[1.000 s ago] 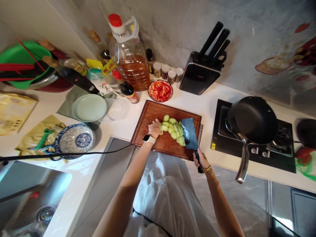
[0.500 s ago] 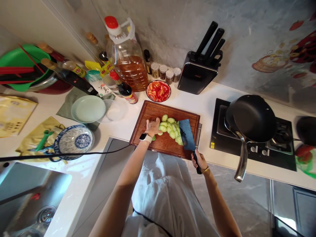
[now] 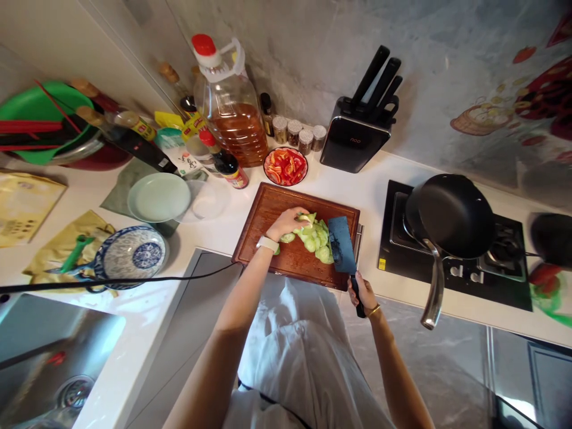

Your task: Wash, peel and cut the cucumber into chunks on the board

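Observation:
On the brown wooden cutting board (image 3: 263,205) lies a heap of pale green, cucumber-like slices (image 3: 318,239). My left hand (image 3: 289,223) reaches in from the left, its fingers curled over the upper left of the heap and closed on some slices. The grasped slices are partly hidden by the fingers. My right hand (image 3: 364,292) is wrapped round the black handle of a cleaver (image 3: 341,243). Its broad, wet blade lies beside the right end of the heap, over the board's right part.
A bowl of cut red peppers (image 3: 286,166) stands behind the board, near an oil jug (image 3: 235,128) and a knife block (image 3: 356,134). To the right, a black pan (image 3: 451,214) sits on the stove (image 3: 397,262). A plate (image 3: 159,198) and patterned bowl (image 3: 131,256) are left.
My left hand has moved slightly right and up, from lying spread against the slices to closing over some. The cleaver has shifted slightly right, away from the heap.

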A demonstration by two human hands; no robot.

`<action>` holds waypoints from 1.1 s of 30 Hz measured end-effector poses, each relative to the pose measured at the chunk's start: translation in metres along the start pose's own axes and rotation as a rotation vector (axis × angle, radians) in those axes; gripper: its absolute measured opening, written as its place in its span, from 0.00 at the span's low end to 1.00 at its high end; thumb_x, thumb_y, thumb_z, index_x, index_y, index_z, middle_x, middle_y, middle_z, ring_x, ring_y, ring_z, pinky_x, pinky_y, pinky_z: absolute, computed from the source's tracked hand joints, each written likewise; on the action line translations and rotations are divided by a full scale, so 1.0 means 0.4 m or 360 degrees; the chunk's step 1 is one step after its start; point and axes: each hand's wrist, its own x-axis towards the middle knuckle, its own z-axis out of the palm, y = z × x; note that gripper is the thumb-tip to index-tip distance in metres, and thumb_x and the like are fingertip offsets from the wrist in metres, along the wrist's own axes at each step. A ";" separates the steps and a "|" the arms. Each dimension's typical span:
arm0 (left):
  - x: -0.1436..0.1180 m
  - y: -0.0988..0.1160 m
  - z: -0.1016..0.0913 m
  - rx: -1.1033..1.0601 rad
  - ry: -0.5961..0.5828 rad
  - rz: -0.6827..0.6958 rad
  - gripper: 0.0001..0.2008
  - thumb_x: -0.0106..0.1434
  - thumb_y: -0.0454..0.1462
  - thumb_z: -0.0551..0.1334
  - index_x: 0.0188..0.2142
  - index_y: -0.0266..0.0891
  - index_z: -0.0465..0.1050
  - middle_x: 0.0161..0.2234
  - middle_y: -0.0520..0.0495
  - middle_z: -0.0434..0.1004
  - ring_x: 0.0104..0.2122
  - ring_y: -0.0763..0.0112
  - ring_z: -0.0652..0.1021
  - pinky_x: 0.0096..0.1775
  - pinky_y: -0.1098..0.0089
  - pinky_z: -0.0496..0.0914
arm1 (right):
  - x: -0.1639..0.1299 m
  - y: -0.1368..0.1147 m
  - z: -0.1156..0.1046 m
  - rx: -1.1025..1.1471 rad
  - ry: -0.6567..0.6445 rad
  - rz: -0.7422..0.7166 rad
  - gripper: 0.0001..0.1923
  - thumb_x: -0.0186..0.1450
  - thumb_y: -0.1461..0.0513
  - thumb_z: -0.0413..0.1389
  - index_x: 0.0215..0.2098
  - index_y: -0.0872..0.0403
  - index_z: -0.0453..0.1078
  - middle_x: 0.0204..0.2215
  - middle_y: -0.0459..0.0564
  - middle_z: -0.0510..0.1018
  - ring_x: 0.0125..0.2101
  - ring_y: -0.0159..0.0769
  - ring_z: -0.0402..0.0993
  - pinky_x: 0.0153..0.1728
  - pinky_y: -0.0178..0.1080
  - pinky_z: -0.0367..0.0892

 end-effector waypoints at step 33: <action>-0.287 -0.115 0.086 0.0587 0.0832 -0.0842 0.17 0.64 0.43 0.56 0.43 0.29 0.67 0.37 0.32 0.77 0.37 0.56 0.80 0.36 0.66 0.71 | 0.032 -0.024 0.282 -0.1016 -0.0203 -0.0144 0.31 0.61 0.36 0.43 0.20 0.51 0.62 0.09 0.40 0.61 0.08 0.28 0.57 0.09 0.32 0.50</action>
